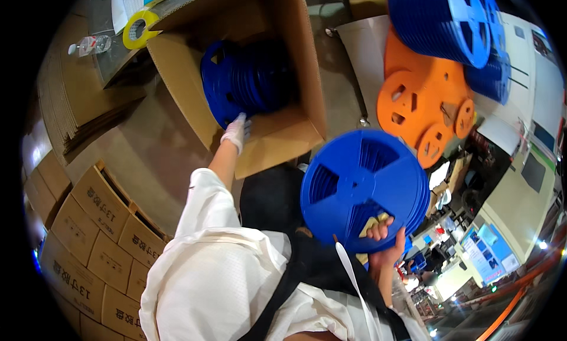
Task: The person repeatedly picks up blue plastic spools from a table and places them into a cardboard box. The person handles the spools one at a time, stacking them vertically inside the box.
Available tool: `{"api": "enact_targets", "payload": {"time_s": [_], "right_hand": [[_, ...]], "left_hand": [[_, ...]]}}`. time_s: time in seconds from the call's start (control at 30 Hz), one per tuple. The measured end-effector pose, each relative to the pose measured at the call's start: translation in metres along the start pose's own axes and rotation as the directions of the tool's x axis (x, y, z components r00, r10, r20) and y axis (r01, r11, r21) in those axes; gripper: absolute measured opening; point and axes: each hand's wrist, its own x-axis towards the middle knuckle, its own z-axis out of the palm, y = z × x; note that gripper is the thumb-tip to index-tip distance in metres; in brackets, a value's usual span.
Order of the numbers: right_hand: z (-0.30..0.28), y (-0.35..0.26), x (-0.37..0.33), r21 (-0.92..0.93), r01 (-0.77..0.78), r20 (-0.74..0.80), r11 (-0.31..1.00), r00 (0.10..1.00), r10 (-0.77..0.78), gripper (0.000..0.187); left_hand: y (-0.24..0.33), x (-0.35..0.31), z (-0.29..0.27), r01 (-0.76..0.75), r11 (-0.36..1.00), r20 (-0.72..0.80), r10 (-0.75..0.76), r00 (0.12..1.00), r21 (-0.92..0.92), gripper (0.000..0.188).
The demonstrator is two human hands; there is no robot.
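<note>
My left hand, in a white glove, reaches over the near side of an open cardboard box. Its fingers stretch toward the lower edge of the blue plastic reels lying on their sides in there; whether they touch is hard to make out. At my right side, my right hand grips a stack of blue plastic reels by the rim, fingers passing through a cut-out of the front one. That stack stands on edge, its round face toward me.
More blue reels stand at the upper right beside orange round plates. Yellow tape and a plastic bottle are upper left, near flattened cardboard. Stacked closed cartons fill the lower left.
</note>
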Motion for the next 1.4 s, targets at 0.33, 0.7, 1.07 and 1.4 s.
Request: {"api": "enact_targets", "payload": {"time_s": [0.33, 0.7, 1.07, 1.4], "right_hand": [[0.011, -0.061, -0.022, 0.436, -0.014, 0.502, 0.9, 0.833, -0.231, 0.044], [0.048, -0.079, -0.006, 0.472, -0.174, 0.714, 0.864, 0.65, -0.259, 0.04], [0.091, -0.088, -0.033, -0.261, 0.161, 0.555, 0.952, 0.832, 0.011, 0.048], [0.041, -0.092, -0.003, 0.128, 0.042, 0.503, 0.991, 0.859, -0.101, 0.039]], "left_hand": [[0.045, -0.191, 0.076, -0.444, 0.873, -0.033, 0.459, 0.888, 0.203, 0.053], [0.038, -0.349, 0.21, -0.797, -0.155, 0.3, 0.953, 0.034, 0.583, 0.026], [-0.036, -0.337, 0.264, -0.647, 0.758, 0.581, 0.491, 0.649, 0.081, 0.086], [-0.018, -0.355, 0.231, 0.201, 0.817, 0.829, 0.476, 0.293, -0.54, 0.079]]}}
